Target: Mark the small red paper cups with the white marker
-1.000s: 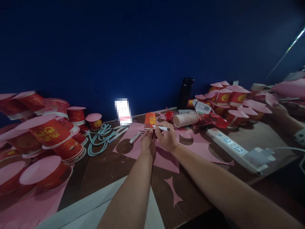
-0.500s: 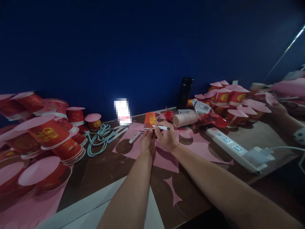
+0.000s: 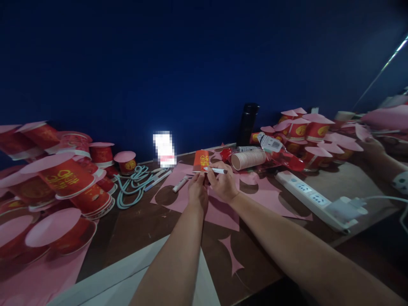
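Observation:
My left hand (image 3: 197, 192) is closed around the base of a small red paper cup (image 3: 201, 160) with gold print, holding it upside down over pink paper (image 3: 223, 212). My right hand (image 3: 223, 183) is closed on a white pen (image 3: 216, 171), whose tip touches the cup's side. Both hands rest close together above the brown table (image 3: 140, 229). The fingers on the cup are partly hidden by the hand itself.
Piles of red cups with pink paper lids (image 3: 57, 182) fill the left; more of these cups (image 3: 306, 131) stand at the right. A sleeve of plain paper cups (image 3: 248, 159), a black bottle (image 3: 248, 123), a white power strip (image 3: 312, 197), a teal cord (image 3: 134, 187) and markers (image 3: 181, 184) lie around. Another person's arm (image 3: 382, 161) is at the far right.

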Motion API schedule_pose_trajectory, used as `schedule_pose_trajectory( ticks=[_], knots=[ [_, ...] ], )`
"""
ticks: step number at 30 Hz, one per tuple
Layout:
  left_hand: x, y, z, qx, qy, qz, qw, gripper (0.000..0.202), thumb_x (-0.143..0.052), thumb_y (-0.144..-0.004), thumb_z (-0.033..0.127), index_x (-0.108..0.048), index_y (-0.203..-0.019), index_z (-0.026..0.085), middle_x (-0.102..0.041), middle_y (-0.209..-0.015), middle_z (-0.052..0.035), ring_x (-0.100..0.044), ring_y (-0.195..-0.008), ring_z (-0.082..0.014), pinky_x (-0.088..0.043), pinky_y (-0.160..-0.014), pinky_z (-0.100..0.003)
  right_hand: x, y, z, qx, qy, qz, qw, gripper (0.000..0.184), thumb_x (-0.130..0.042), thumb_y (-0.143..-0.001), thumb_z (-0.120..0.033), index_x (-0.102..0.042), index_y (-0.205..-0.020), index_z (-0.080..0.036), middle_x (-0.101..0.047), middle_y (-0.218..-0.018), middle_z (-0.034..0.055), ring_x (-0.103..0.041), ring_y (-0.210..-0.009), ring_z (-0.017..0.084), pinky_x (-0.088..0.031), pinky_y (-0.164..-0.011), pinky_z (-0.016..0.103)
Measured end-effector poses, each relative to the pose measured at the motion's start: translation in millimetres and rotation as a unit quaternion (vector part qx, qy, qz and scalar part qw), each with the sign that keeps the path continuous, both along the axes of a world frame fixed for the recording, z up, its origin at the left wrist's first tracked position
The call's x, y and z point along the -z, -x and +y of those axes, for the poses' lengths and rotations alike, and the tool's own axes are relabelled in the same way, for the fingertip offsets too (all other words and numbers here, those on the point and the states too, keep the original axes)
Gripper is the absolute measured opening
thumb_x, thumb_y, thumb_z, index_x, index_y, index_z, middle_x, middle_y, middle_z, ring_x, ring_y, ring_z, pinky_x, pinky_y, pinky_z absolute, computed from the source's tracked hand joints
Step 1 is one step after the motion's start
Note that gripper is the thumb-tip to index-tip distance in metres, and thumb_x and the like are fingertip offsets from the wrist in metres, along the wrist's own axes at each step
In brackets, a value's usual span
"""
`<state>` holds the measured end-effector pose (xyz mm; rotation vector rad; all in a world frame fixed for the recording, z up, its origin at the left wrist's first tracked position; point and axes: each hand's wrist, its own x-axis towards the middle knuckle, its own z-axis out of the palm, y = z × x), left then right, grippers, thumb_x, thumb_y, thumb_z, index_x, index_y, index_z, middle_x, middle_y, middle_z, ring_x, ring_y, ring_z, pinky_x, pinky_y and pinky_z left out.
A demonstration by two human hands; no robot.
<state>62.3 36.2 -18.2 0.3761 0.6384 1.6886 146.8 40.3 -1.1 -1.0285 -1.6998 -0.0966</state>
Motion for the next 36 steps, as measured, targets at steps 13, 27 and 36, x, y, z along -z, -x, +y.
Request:
schedule_pose_trajectory(
  ticks=[13,27,36],
  knots=[
    [-2.3,0.1,-1.7,-0.001,0.000,-0.001,1.000,0.010,-0.061,-0.073,0.005,-0.064,-0.070,0.014,-0.065,-0.076,-0.0016,-0.063,-0.073,-0.0078,-0.047,-0.080,-0.020,-1.6,0.1,-1.6,0.000,0.006,0.002,1.000,0.015,-0.050,-0.092,-0.031,-0.060,-0.089,-0.021,-0.069,-0.084,0.0034,-0.064,-0.076,0.018,-0.042,-0.084,0.036],
    [1.1,0.3,0.4,-0.001,-0.003,-0.002,1.000,0.010,-0.062,-0.074,0.007,-0.061,-0.069,0.015,-0.063,-0.076,-0.0002,-0.062,-0.073,-0.0078,-0.047,-0.082,-0.022,-2.5,0.9,-2.2,0.001,0.007,-0.003,1.000,0.017,-0.048,-0.092,-0.032,-0.059,-0.087,-0.021,-0.069,-0.083,0.0034,-0.063,-0.076,0.017,-0.043,-0.082,0.034],
    [-0.3,1.1,-0.6,0.000,0.007,-0.001,1.000,0.013,-0.058,-0.079,0.008,-0.061,-0.069,0.016,-0.063,-0.078,-0.0012,-0.061,-0.074,-0.0084,-0.046,-0.083,-0.022,-2.4,0.4,-2.5,-0.001,0.027,0.000,1.000,0.018,-0.048,-0.092,-0.033,-0.060,-0.088,-0.021,-0.068,-0.083,0.0036,-0.063,-0.075,0.018,-0.045,-0.079,0.033]
  ],
)
